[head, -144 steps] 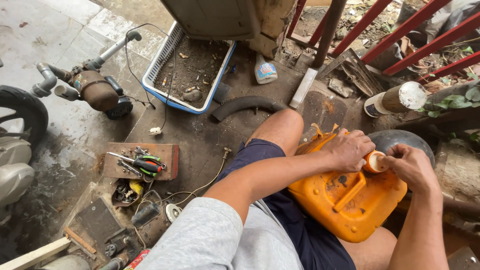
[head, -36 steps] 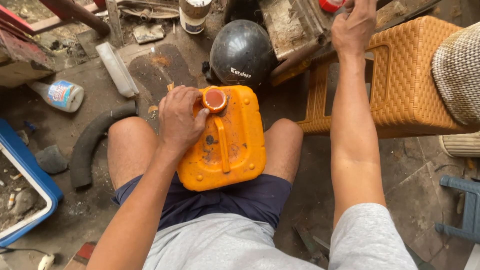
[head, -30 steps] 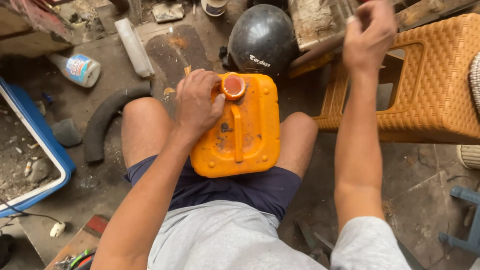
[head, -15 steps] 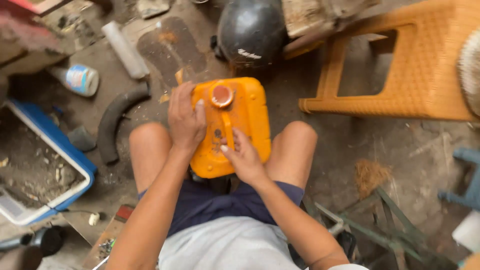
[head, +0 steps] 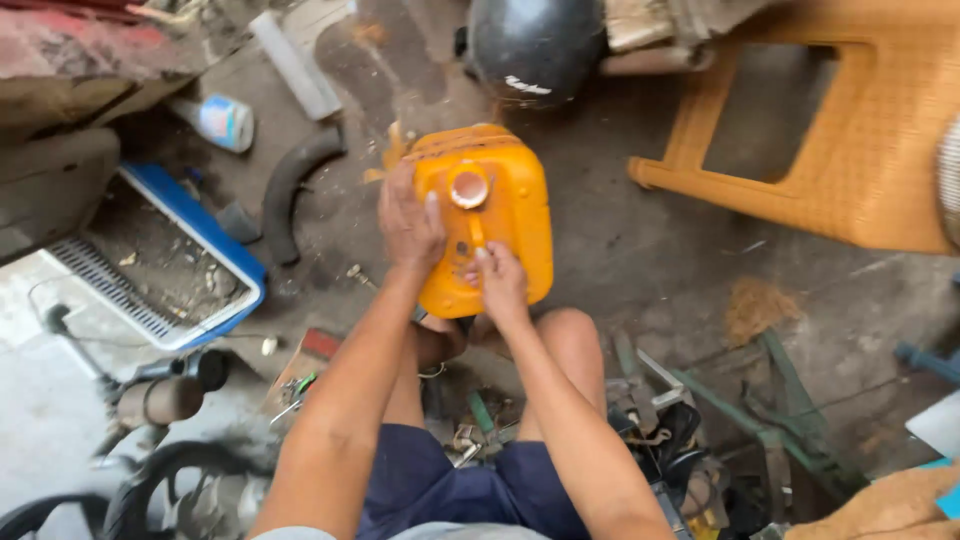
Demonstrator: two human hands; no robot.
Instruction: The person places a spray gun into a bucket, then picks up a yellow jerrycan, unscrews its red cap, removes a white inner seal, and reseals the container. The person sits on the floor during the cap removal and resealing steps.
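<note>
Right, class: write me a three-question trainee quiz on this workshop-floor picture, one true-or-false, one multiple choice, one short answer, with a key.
1. True or false: both hands touch the orange jerrycan.
2. Which thing lies just beyond the jerrycan, away from the person? A) black helmet B) blue-rimmed crate C) curved black hose
3. Is the jerrycan's round cap on or off?

Key
1. True: the left hand lies flat on its top and the right hand grips its near edge.
2. A, the black helmet.
3. On.
</note>
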